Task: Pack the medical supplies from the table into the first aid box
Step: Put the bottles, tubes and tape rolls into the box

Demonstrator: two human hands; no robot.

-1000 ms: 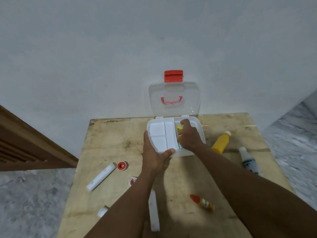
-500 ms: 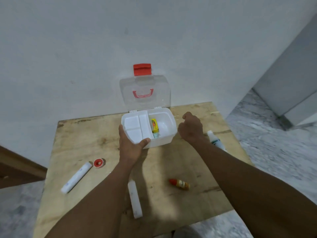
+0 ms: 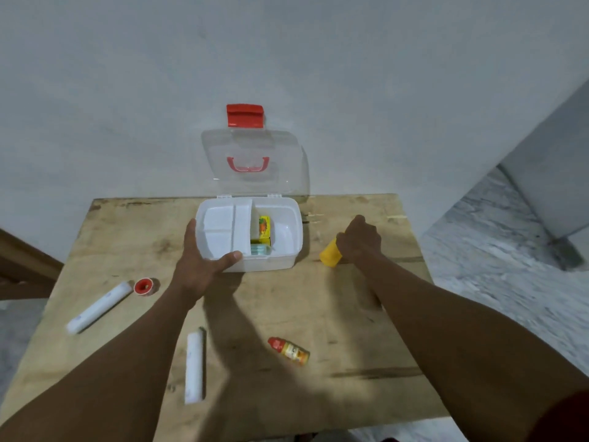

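The white first aid box (image 3: 287, 256) stands open at the back of the wooden table (image 3: 318, 301), its clear lid (image 3: 251, 161) with a red latch leaning against the wall. A yellow carton (image 3: 264, 229) and a pale packet (image 3: 260, 249) lie in its right compartment. My left hand (image 3: 199, 263) grips the box's front left corner, thumb on the rim. My right hand (image 3: 360, 240) is closed over a yellow bottle (image 3: 330, 256) lying right of the box. Two white tubes (image 3: 98, 307) (image 3: 194, 366), a red-capped roll (image 3: 144, 286) and a small red-capped bottle (image 3: 290, 350) lie on the table.
A white wall rises right behind the table. Marbled floor shows to the right and left. A wooden frame (image 3: 22, 266) stands at the far left. The table's front edge is near my arms.
My right hand left the box, moved right and closed over the yellow bottle. The left hand stayed on the box. The view shifted, and the white bottle at the right is now hidden.
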